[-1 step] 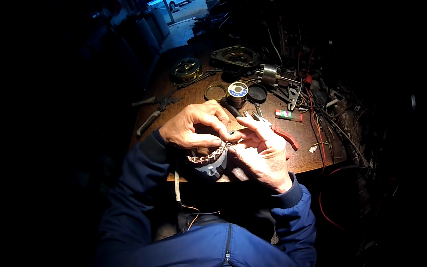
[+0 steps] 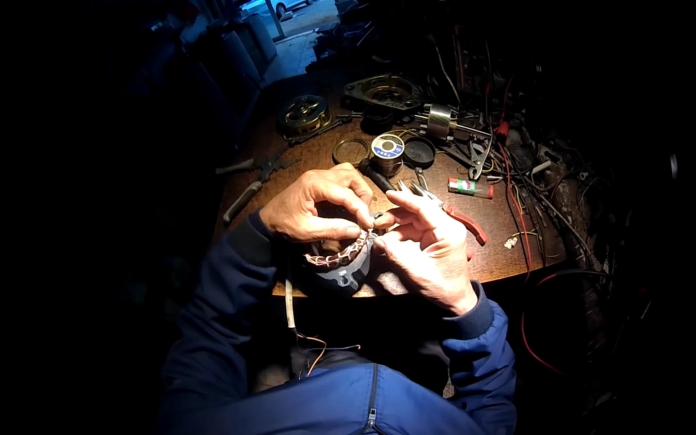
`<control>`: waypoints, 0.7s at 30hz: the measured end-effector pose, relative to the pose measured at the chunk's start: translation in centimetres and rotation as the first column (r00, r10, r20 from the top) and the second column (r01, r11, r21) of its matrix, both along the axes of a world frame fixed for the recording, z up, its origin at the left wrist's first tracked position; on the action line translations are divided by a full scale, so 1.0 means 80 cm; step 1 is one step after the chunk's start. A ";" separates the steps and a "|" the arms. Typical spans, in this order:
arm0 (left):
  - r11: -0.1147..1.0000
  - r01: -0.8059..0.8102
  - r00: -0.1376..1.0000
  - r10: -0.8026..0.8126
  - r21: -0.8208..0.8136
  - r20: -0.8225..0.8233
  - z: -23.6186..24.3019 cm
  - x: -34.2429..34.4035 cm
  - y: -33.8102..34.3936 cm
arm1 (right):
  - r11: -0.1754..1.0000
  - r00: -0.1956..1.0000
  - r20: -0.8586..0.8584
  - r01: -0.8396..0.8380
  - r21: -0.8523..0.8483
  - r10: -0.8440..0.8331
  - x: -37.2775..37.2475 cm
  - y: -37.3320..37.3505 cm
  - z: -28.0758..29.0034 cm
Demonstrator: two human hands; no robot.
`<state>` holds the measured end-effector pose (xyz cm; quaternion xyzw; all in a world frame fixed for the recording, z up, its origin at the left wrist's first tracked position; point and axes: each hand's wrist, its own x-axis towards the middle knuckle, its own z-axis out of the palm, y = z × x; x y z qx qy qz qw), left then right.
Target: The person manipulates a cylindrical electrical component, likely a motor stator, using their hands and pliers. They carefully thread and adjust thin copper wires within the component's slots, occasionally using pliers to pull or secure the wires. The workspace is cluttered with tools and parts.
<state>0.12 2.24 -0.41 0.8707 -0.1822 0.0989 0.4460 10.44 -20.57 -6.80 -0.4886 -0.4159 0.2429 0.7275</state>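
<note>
The wire spool (image 2: 387,147) with the blue and white top stands on the brown wooden counter (image 2: 500,261). On the person's side of the spool is a dark motor stator (image 2: 344,277), with copper windings (image 2: 335,259) tied with pale string around its inside.

The left hand (image 2: 322,206) and the right hand (image 2: 424,250) meet over the stator, also on the person's side of the spool. The thumb and fingertips of both hands are close together at the windings. I cannot tell if they pinch a wire or string; it is too small.

A black round cap (image 2: 419,152) is just right of the spool, and a thin ring (image 2: 351,151) just left. A silver rotor (image 2: 440,121) lies behind the spool to the right. Red-handled pliers (image 2: 466,223) are nearer than the spool, to its right.
</note>
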 end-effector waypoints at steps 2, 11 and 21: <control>1.000 -0.014 1.000 0.014 -0.012 -0.010 0.001 -0.001 0.000 | 1.000 1.000 0.020 0.002 0.003 -0.002 0.003 0.000 0.001; 0.999 -0.007 0.999 0.005 -0.046 -0.041 -0.002 0.000 0.005 | 0.997 0.969 0.235 0.071 0.014 -0.072 0.009 0.009 0.005; 0.989 -0.014 0.998 0.004 -0.145 -0.067 -0.007 -0.002 0.013 | 0.998 0.998 0.033 -0.061 0.012 0.060 0.014 0.013 0.016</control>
